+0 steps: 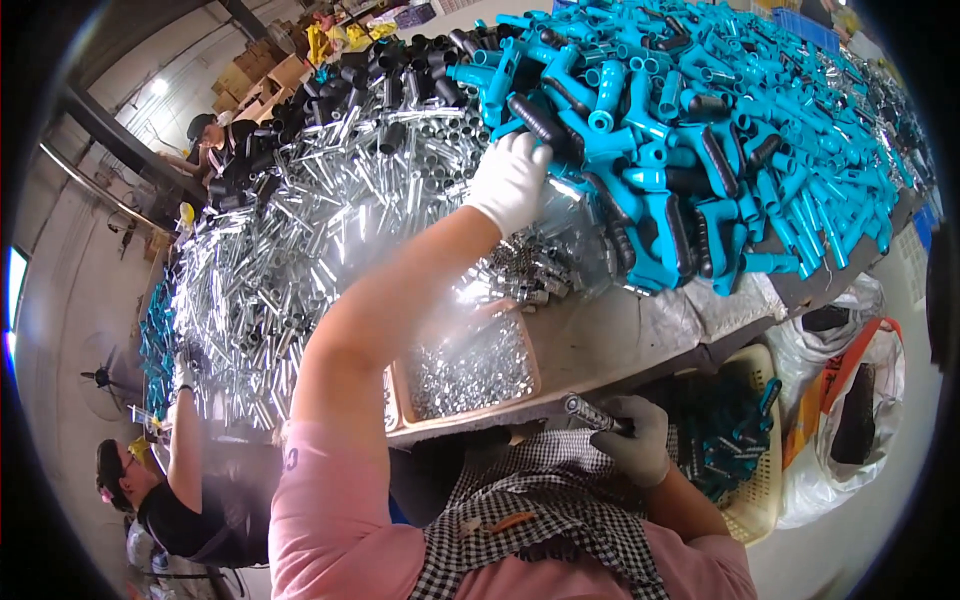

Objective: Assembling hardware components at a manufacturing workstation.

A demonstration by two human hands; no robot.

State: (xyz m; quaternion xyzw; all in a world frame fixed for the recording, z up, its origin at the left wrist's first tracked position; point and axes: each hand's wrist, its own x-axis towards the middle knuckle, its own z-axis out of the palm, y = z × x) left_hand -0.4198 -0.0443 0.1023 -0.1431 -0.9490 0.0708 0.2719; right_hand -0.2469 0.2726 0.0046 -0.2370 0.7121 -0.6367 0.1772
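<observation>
My left hand [510, 182], in a white glove, stretches far across the table to where the teal pistol-shaped handles [650, 230] meet the loose metal tubes [335, 190]. Its fingers are curled down beside a black-gripped handle [538, 120]; what they hold, if anything, is hidden. Low in front of my checked apron, my right hand [640, 442], also gloved, is closed around a short shiny metal cylindrical part [592, 414] with a round end pointing left. Between the two hands, small metal fittings [525, 268] lie heaped on the table.
A shallow tray [533, 365] of small metal pieces stands at the near table edge. To my right are a cream basket [768, 480] with teal-and-metal parts and white sacks [850, 420]. Two people work along the left side. Black tubes [400, 75] are piled at the back.
</observation>
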